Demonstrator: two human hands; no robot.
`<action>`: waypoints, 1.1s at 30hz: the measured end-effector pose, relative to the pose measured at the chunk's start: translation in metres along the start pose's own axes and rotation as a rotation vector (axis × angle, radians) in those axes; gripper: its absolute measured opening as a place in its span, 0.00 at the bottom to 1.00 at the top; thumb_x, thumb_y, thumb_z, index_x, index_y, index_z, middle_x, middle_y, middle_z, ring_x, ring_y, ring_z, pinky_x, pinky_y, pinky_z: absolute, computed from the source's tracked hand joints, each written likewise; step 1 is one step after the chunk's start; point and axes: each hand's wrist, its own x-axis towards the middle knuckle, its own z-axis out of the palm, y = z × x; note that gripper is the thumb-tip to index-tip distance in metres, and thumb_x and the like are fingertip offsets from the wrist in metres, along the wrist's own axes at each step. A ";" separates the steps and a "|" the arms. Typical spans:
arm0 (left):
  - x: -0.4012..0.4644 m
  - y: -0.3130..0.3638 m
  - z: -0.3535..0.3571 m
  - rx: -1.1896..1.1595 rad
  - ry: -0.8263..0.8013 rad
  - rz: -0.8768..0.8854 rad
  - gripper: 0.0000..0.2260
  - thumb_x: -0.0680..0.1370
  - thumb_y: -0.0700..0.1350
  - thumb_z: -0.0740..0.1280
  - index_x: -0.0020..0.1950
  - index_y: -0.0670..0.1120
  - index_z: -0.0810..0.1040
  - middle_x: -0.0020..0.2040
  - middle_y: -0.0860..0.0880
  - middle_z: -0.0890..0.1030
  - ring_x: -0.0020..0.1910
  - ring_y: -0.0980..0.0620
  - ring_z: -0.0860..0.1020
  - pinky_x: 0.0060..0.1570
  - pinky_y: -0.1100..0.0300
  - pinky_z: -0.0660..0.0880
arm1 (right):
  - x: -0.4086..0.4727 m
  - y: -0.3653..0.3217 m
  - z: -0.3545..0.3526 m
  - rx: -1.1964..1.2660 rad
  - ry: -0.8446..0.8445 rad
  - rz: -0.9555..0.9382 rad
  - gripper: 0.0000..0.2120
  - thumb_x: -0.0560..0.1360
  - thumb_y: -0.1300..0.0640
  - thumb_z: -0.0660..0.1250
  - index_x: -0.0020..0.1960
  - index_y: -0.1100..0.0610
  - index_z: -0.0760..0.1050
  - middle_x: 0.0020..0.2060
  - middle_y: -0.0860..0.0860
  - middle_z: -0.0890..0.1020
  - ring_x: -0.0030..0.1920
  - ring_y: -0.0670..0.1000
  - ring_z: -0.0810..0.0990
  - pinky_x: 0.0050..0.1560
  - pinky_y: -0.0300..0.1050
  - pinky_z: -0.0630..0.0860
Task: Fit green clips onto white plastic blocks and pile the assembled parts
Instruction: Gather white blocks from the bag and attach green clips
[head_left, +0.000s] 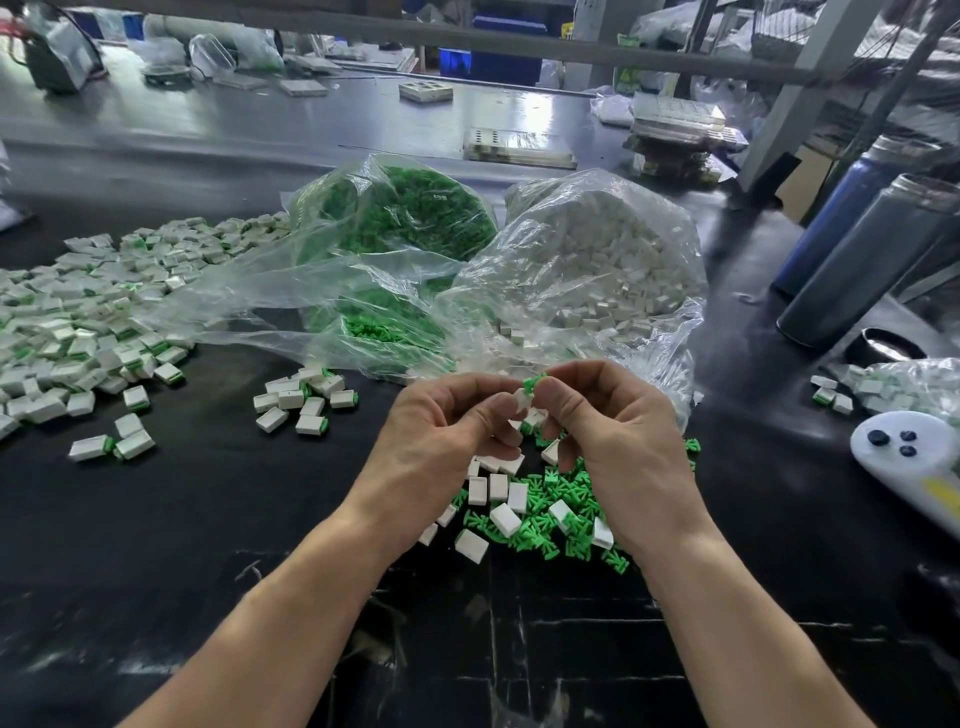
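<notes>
Left hand (447, 415) pinching small white plastic block (521, 401), right hand (613, 415) pinching green plastic clip (531, 385) at its top — above loose-parts heap (524, 509). Risk: misaligned clip, part dropped into heap — assy incomplete.

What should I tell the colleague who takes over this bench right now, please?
Left hand pinches a white block; right hand pinches a green clip at its top end, not visibly seated.
Loose blocks and clips lie under the hands; bags of clips and blocks sit behind.
Done: a big assembled pile at left.
Left: seat this clip, pile it, carry on.
</notes>
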 end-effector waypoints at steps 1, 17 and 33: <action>0.000 -0.001 0.000 -0.002 0.000 -0.003 0.08 0.75 0.50 0.71 0.52 0.53 0.88 0.46 0.45 0.87 0.41 0.51 0.84 0.47 0.56 0.84 | 0.000 -0.001 0.000 -0.013 0.002 -0.003 0.02 0.78 0.55 0.74 0.49 0.54 0.83 0.36 0.48 0.84 0.32 0.44 0.79 0.32 0.36 0.75; 0.001 -0.002 0.001 -0.047 0.084 -0.021 0.09 0.74 0.43 0.75 0.53 0.43 0.86 0.42 0.44 0.87 0.37 0.50 0.83 0.42 0.57 0.83 | -0.001 0.000 0.005 -0.123 -0.029 -0.001 0.03 0.79 0.57 0.73 0.47 0.52 0.83 0.33 0.46 0.83 0.31 0.41 0.79 0.31 0.33 0.74; 0.000 0.002 -0.003 -0.001 0.120 0.002 0.05 0.76 0.35 0.75 0.50 0.42 0.86 0.39 0.47 0.87 0.34 0.53 0.83 0.38 0.60 0.82 | -0.002 0.002 0.004 -0.302 -0.065 -0.080 0.05 0.80 0.56 0.73 0.48 0.45 0.83 0.38 0.42 0.85 0.37 0.41 0.81 0.38 0.33 0.75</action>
